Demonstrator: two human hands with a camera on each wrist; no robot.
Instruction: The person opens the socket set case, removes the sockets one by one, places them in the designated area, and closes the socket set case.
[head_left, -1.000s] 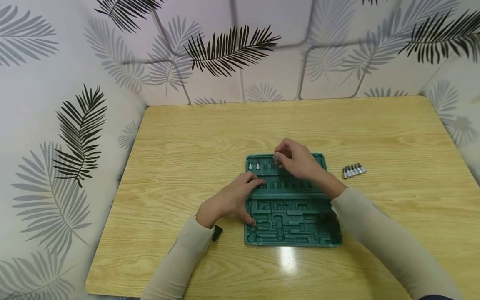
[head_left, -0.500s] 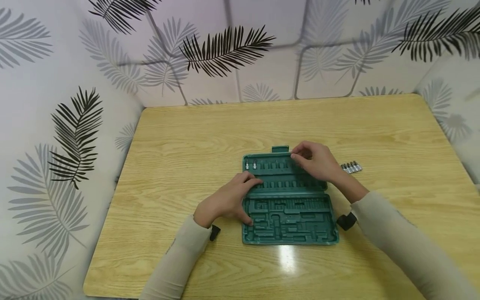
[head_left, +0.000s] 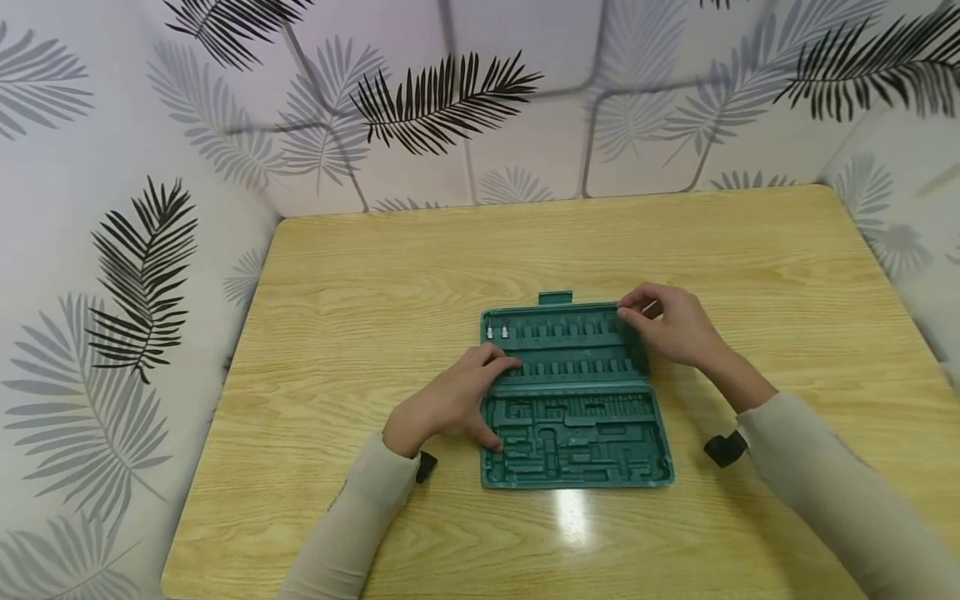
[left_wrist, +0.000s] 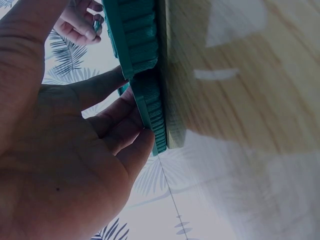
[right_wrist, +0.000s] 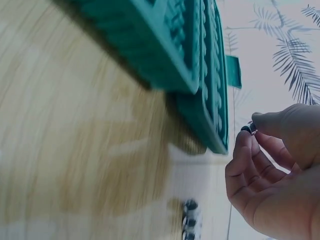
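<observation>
A green plastic tool case (head_left: 551, 429) lies unfolded on the table, its moulded slots facing up. My left hand (head_left: 457, 400) holds its left edge, fingers over the rim of the far half and thumb by the near half. In the left wrist view, the left fingers (left_wrist: 135, 155) press the case's rim. Two small silver bit sockets (head_left: 497, 332) stand in the far row's leftmost slots. My right hand (head_left: 671, 325) is above the far right corner, thumb and forefinger pinching a small bit socket (right_wrist: 249, 128), dark and silver in the right wrist view.
A row of several silver-and-dark bit sockets (right_wrist: 191, 220) lies on the wooden table (head_left: 390, 283) to the case's right, hidden behind the right hand in the head view. The case's latch tab (head_left: 555, 297) sticks out at the back. Leaf-patterned wall covering (head_left: 525, 158) stands behind.
My right hand has moved right, from over the far row of slots to the case's far right corner, uncovering the slots and latch tab. My left hand keeps its place on the case.
</observation>
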